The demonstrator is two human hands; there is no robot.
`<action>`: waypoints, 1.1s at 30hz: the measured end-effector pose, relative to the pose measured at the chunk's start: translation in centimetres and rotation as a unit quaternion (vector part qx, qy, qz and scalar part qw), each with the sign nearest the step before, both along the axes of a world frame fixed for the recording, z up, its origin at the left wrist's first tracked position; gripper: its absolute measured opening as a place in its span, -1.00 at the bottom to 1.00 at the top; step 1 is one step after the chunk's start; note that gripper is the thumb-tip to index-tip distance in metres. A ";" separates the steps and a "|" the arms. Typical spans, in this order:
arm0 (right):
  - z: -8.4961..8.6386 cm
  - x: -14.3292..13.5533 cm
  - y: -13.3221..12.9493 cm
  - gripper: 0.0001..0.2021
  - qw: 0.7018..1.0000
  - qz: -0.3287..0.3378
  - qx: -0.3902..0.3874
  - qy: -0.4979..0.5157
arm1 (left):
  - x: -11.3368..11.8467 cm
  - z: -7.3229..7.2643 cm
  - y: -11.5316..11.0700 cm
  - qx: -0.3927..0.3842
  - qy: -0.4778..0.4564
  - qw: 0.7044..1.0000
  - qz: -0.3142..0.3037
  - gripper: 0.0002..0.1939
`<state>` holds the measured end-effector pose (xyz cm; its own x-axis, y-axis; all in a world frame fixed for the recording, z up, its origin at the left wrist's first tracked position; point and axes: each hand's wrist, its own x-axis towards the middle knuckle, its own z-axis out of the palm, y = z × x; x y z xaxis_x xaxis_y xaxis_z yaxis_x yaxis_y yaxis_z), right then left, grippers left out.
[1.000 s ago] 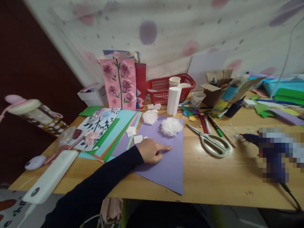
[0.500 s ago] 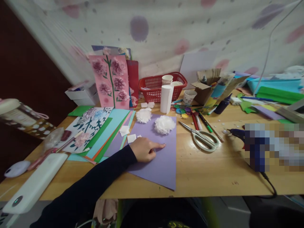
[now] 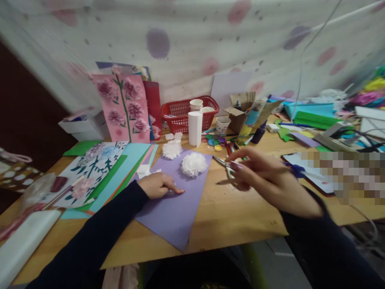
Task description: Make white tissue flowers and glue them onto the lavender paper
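My left hand (image 3: pixel 161 185) rests on the purple sheet of paper (image 3: pixel 171 218), its index finger stretched out on the sheet and the other fingers curled. Two ruffled white paper flowers lie near the sheet's far end: one flower (image 3: pixel 194 164) sits on it, the other (image 3: pixel 172 149) at its corner. Over the table to the right, my right hand (image 3: pixel 255 172) hovers with bent fingers, smeared by motion. It partly covers the scissors (image 3: pixel 221 161). Below its fingers juts a thin brown shape with a dark tip (image 3: pixel 221 183); whether held or a shadow, I cannot tell.
White paper pieces (image 3: pixel 143 170) and coloured sheets (image 3: pixel 102 204) lie left. Behind stand a white paper roll (image 3: pixel 195 129), a red basket (image 3: pixel 176 120) and a pink flower picture (image 3: pixel 120 108). A blue glue gun (image 3: pixel 296 170) shows partly behind my right hand, near a phone (image 3: pixel 323 185).
My right hand has come into view over the scissors and hides most of the glue gun. The view has turned right. My left hand stays on the purple paper.
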<state>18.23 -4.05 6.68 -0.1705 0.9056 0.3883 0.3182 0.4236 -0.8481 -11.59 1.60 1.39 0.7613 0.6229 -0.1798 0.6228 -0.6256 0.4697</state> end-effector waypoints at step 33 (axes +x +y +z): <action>-6.6 -3.3 9.2 -0.38 0.925 -0.007 -0.294 0.242 | -0.5 2.8 0.1 -0.105 0.046 0.993 0.021 -0.64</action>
